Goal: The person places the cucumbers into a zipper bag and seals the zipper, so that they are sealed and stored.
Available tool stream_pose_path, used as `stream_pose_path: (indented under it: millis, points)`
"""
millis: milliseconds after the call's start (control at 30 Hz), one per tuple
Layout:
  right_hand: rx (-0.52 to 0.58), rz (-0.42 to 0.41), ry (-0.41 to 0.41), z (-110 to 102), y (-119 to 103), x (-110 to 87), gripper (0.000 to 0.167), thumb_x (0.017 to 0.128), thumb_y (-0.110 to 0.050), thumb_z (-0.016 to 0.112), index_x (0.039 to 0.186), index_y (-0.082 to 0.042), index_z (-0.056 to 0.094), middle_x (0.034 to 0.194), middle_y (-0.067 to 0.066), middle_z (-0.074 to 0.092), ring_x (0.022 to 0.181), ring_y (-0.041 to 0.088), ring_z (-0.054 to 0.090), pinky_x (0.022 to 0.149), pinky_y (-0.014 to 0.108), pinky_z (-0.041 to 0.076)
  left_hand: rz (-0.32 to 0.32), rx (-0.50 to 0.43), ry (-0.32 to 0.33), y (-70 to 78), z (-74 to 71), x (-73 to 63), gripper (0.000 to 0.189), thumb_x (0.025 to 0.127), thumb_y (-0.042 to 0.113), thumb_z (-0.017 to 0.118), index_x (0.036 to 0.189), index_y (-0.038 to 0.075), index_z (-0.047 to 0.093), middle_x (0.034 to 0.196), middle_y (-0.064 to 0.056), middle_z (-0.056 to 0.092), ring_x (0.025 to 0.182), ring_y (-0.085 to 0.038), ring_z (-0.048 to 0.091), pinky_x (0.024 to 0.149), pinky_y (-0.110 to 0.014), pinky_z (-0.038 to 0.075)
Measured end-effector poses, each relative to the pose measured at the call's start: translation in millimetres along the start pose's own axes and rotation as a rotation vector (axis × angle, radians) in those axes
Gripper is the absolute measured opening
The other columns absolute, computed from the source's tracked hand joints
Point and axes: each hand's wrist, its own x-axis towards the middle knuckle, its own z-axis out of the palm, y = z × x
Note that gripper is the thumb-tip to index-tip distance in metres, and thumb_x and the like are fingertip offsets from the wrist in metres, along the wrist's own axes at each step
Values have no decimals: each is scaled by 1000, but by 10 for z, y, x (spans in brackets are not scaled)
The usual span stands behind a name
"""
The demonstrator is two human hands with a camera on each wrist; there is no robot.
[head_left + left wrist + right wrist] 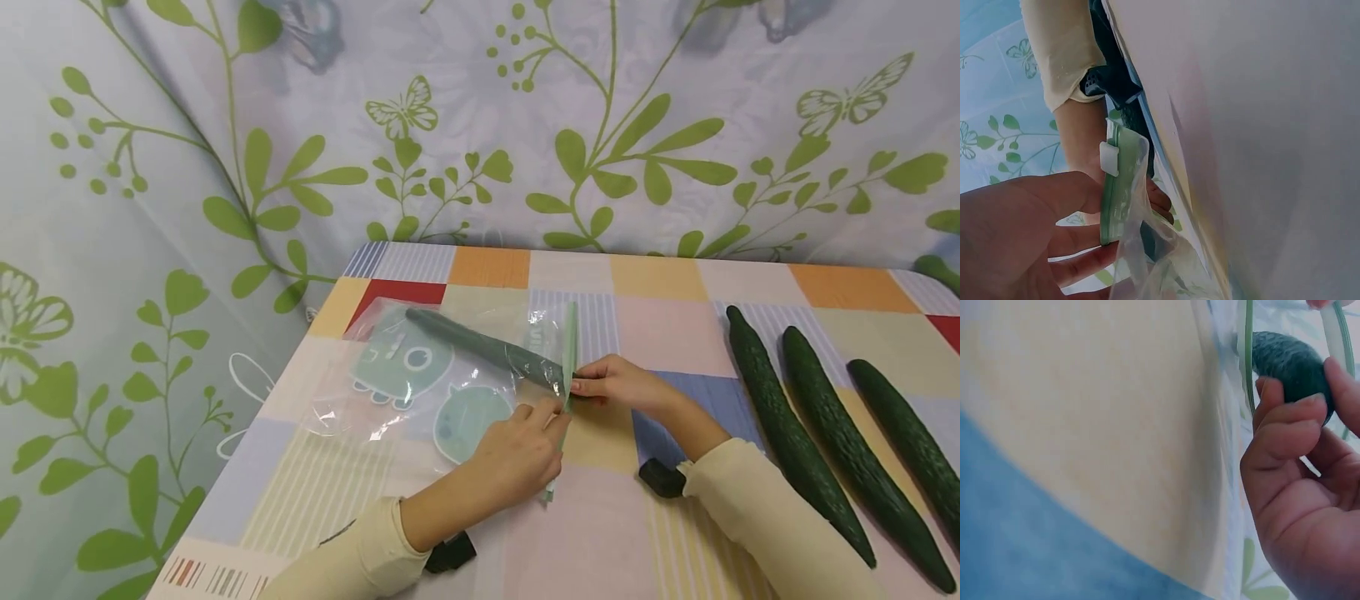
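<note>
A clear zip bag [330, 408] with pale green cartoon prints lies on the table, its green zip edge [572, 333] facing right. Most of a long dark green cucumber [487, 346] is inside it, slanting up to the left. My right hand [630, 385] grips the cucumber's near end at the bag's mouth; in the right wrist view, fingers and thumb close round the cucumber's tip [1297, 369] between the two green zip strips. With thumb and fingers, my left hand [517, 458] pinches the zip edge below the cucumber. The left wrist view shows a white slider [1109, 159] on the zip.
Three more cucumbers lie side by side at the right: one nearest my right sleeve [795, 433], a middle one [862, 454] and an outer one [911, 437]. Another green thing [937, 271] shows at the far right edge. A patterned curtain [465, 125] hangs behind the checked tablecloth [667, 333].
</note>
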Motion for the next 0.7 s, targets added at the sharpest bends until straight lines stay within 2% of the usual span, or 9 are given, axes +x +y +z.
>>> stream_pose_path:
  millis: [167,333,533,700]
  points:
    - [117,-13,-69,-7,3,-19,30,90,-16,55,78,12,53,60,-5,45,55,8,42,54,25,37,31,-2,89,-26,3,-3,35,81,24,59,114,14,60,116,1,51,86,-15,58,47,-20,48]
    - [126,-66,-67,4,-54,7,23,89,-12,54,83,9,60,60,-5,43,54,8,40,53,27,35,52,12,163,-33,-11,-20,33,79,21,60,111,14,62,112,2,53,82,-14,58,47,-20,48]
    - [70,-25,86,57,-199,138,28,87,-18,60,75,6,57,49,-5,33,46,8,30,47,25,28,85,27,204,-33,-17,-36,35,76,22,62,109,15,62,109,3,53,79,-14,57,47,-20,46]
    - [72,9,220,44,-243,290,33,86,-22,62,84,11,59,46,-6,27,45,9,24,47,24,25,80,11,212,-32,-8,-42,36,74,21,63,109,15,63,108,3,53,79,-14,56,48,-20,47]
